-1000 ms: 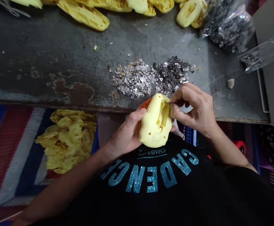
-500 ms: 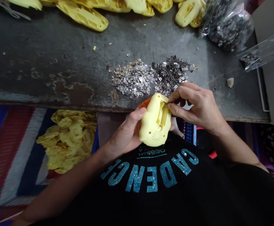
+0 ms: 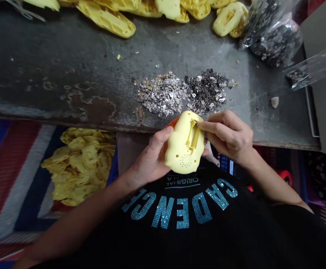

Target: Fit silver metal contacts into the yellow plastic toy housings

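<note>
A: What's on the bench?

B: A worn metal bench (image 3: 67,63) with yellow plastic shells (image 3: 107,22) along its far side, a plastic bag of metal bits (image 3: 275,41), and 2 loose heaps, pale bits (image 3: 163,93) just beside dark ones (image 3: 206,91). More shells (image 3: 79,164) lie on a striped rug (image 3: 14,179) to the left.

A: And the hands?

B: The left hand (image 3: 151,157) grips 1 yellow shell (image 3: 180,157) near the bench's front edge, fingers wrapped round its side, its slot (image 3: 193,136) facing up. The right hand (image 3: 227,136) pinches at the slot's top end, fingertips (image 3: 205,126) closed on something too small to make out.

A: Which step is this?

B: Seemingly fitting a small metal bit at that slot, which would call for a steady pinch and a firm press.
</note>
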A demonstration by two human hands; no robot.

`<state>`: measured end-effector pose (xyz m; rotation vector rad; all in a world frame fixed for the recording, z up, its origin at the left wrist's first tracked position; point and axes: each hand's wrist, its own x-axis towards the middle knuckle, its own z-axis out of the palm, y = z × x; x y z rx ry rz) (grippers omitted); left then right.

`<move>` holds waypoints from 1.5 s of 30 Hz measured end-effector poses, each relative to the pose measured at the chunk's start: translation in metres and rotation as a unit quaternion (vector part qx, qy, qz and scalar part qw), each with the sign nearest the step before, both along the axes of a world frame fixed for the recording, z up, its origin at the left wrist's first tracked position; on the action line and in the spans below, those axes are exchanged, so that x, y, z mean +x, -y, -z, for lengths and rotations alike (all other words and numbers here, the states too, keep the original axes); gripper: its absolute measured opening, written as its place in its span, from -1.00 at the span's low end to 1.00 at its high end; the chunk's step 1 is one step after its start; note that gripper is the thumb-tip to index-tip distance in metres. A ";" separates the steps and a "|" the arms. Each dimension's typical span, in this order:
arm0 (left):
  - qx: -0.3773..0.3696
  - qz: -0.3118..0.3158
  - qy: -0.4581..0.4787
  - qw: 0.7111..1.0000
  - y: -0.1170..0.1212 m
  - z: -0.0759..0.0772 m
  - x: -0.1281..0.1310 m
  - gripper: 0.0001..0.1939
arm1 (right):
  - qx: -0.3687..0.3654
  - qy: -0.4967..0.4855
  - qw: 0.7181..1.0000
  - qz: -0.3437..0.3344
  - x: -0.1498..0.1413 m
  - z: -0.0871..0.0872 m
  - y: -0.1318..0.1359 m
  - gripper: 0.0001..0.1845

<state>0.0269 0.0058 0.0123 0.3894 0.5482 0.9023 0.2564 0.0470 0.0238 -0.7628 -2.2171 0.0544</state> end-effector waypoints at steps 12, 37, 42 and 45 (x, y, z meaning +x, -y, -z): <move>0.039 -0.018 -0.055 0.998 0.004 0.000 -0.002 -0.38 | -0.270 0.017 0.960 -0.074 0.001 -0.042 -0.028 -0.77; 0.479 -0.009 -0.468 0.742 0.016 -0.021 -0.019 -0.38 | -0.037 -0.199 0.977 -0.063 -0.001 0.034 -0.010 -0.68; 0.469 -0.006 -0.425 0.774 0.014 -0.021 -0.021 -0.44 | -0.045 -0.192 0.978 -0.065 0.005 0.030 -0.008 -0.67; 0.383 0.016 -0.396 0.834 0.006 -0.020 -0.037 -0.50 | -0.150 -0.225 0.961 -0.063 0.001 0.031 -0.002 -0.68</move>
